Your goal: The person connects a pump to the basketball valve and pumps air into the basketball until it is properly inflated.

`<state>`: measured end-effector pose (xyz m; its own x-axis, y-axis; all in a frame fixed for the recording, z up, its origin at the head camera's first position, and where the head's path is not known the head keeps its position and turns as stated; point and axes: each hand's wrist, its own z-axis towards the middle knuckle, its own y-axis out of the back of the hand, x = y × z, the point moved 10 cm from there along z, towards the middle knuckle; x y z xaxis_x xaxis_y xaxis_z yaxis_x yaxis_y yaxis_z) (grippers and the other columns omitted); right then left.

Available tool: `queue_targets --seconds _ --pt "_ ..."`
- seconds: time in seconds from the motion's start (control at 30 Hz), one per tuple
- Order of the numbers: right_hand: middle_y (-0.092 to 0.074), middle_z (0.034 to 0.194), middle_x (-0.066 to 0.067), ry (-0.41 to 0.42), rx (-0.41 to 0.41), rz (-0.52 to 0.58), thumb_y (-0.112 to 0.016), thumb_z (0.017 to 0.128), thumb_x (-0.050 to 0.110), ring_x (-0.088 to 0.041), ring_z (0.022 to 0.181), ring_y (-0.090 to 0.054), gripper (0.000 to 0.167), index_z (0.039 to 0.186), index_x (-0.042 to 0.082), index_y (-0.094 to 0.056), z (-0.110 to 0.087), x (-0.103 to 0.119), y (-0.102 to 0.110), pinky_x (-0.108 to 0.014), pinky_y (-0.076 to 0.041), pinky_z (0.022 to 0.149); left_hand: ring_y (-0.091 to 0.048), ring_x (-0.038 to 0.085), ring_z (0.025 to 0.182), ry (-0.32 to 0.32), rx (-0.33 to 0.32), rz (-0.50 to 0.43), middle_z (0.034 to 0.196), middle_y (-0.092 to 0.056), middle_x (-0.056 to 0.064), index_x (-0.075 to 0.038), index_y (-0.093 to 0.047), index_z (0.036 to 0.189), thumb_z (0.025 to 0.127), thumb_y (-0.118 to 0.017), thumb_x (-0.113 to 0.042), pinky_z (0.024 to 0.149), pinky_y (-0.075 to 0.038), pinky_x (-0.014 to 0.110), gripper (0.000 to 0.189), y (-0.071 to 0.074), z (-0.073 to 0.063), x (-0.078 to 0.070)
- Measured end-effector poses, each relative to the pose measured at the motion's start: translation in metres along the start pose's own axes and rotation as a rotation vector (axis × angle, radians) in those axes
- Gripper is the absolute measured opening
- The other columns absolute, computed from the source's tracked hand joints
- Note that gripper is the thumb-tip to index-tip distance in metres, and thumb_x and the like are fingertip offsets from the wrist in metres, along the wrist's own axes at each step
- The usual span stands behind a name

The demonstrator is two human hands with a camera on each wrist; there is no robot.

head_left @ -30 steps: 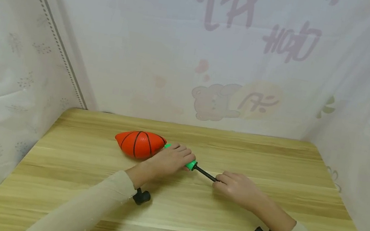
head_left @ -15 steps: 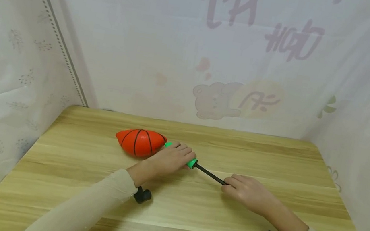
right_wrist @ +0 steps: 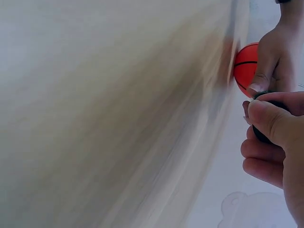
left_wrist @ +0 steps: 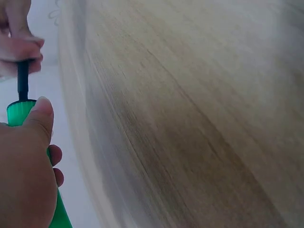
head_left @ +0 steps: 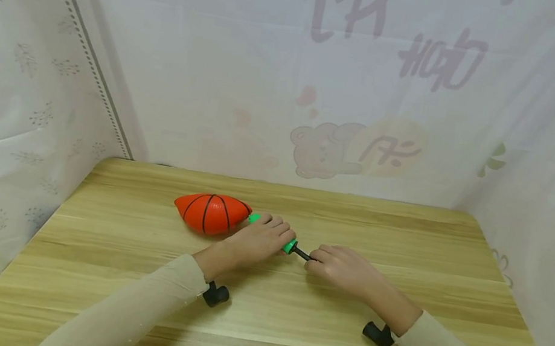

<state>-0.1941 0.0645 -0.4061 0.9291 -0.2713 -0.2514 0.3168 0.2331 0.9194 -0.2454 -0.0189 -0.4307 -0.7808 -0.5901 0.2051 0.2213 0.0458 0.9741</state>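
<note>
A hand pump with a green barrel [head_left: 289, 247] slants across the tabletop. My left hand [head_left: 261, 239] grips the barrel, its thumb lying along the green end in the left wrist view. At the pump's other end, my right hand [head_left: 346, 270] has its fingers curled round the black handle [right_wrist: 261, 132], most of which they cover. Only a short stretch of the black rod [head_left: 302, 254] shows between the two hands. Left of the left hand lies a red-orange toy ball [head_left: 211, 214] with black basketball lines, squashed into a pointed shape, its right tip against the pump's green nozzle end [head_left: 253, 218].
All of this is on a wood-grain table [head_left: 284, 327], bounded by a printed cloth at the back [head_left: 213, 95] and by cloth at both sides. A black wrist mount [head_left: 216, 296] sits under the left wrist and another black mount [head_left: 378, 335] under the right.
My right hand first drew the handle out to the right, then pushed it back left, so less rod shows now. The left hand and the ball have stayed nearly in place.
</note>
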Motion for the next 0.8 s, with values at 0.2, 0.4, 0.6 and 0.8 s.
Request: queue_targets --seconds 0.2,0.4,0.6,0.8 --pt "-0.063 0.084 0.003 0.009 -0.031 0.011 -0.081 0.083 -0.001 -0.009 0.069 -0.049 0.020 0.090 0.011 -0.065 0.015 -0.002 -0.003 -0.016 -0.043 0.061 -0.051 0.020 0.107 -0.004 0.028 -0.019 0.113 -0.056 0.001 -0.012 -0.054 0.125 0.107 -0.053 -0.031 0.099 -0.040 0.036 0.026 -0.003 0.001 -0.001" --pt "-0.067 0.090 -0.001 0.011 -0.093 0.006 -0.076 0.087 0.001 -0.010 0.074 -0.058 0.014 0.094 0.009 -0.067 0.011 -0.003 -0.002 -0.017 -0.050 0.066 -0.053 0.016 0.106 0.002 0.033 -0.022 0.110 -0.056 -0.002 -0.015 -0.055 0.123 0.106 -0.056 -0.029 0.097 -0.041 0.034 0.023 0.000 0.001 0.004" --pt "-0.066 0.092 -0.003 0.023 -0.159 0.006 -0.029 0.113 0.013 -0.013 0.074 -0.059 0.041 0.097 0.009 -0.066 -0.011 0.001 0.005 -0.020 -0.052 0.065 -0.054 0.017 0.109 -0.005 0.010 -0.061 0.111 -0.057 -0.003 -0.015 -0.054 0.122 0.105 -0.056 -0.030 0.101 -0.042 0.035 0.022 0.003 -0.001 0.009" --pt "-0.066 0.094 -0.005 0.045 -0.180 -0.017 -0.021 0.113 0.012 -0.015 0.077 -0.063 0.047 0.100 0.008 -0.066 -0.036 0.011 0.019 -0.023 -0.055 0.066 -0.054 0.018 0.112 -0.005 0.000 -0.090 0.114 -0.058 -0.002 -0.015 -0.054 0.123 0.105 -0.054 -0.032 0.105 -0.042 0.037 0.025 0.004 -0.003 0.013"
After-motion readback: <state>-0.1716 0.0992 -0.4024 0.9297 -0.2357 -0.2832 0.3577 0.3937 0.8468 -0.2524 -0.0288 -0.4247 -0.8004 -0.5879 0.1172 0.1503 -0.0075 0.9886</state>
